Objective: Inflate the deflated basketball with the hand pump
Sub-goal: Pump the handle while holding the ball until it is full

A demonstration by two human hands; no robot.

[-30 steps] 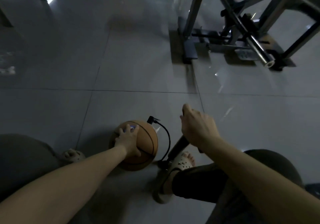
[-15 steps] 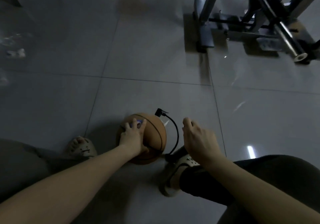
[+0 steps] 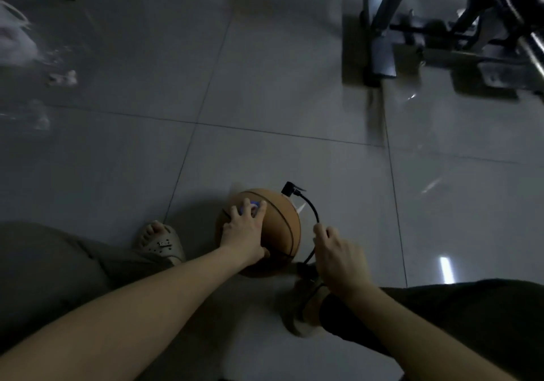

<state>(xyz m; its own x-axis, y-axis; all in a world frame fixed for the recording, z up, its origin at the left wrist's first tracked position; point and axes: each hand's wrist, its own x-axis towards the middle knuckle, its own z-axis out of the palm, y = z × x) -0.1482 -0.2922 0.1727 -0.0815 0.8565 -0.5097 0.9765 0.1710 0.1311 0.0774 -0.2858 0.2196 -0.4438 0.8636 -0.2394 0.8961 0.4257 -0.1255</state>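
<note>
Glossy grey floor tiles (image 3: 294, 86) carry a brown-orange rubber basketball (image 3: 282, 227) between the person's sandalled feet (a metal gym frame (image 3: 382, 27) stands behind). The left hand (image 3: 245, 229) lies spread flat on the ball. The right hand (image 3: 338, 260) curls over the black hand pump (image 3: 304, 270), its grip hidden. A thin black hose (image 3: 314, 210) arcs to the ball.

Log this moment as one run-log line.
phase: inflating | left hand: spread on basketball | right hand: grips pump, low | hose: arcs to ball's far edge
</note>
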